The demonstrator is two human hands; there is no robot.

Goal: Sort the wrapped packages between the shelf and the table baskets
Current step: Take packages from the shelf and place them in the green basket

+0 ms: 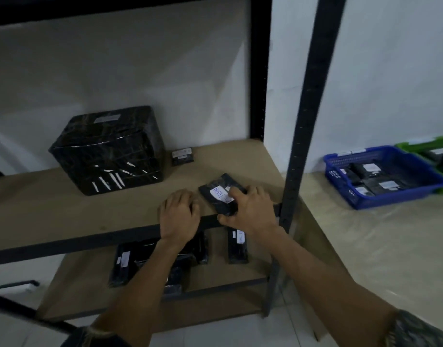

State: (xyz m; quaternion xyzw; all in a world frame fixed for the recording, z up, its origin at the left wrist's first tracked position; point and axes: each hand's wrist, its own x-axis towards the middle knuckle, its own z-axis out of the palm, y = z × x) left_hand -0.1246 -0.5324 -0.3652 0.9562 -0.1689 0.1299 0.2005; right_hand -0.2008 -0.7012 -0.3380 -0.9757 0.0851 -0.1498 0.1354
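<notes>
A small flat black wrapped package (216, 194) with a white handwritten label lies near the front edge of the brown shelf board (65, 211). My right hand (250, 209) grips it, thumb under its near edge and fingers on top. My left hand (179, 216) rests palm down on the shelf edge just left of it, holding nothing. A large black wrapped box (110, 151) stands further back on the shelf. A tiny black package (182, 156) lies behind it to the right. A blue basket (385, 199) with several black packages sits on the table at right.
A black shelf post (305, 116) stands between the shelf and the table (378, 246). A green basket (425, 144) sits behind the blue one. Several black packages (130, 261) lie on the lower shelf below my arms.
</notes>
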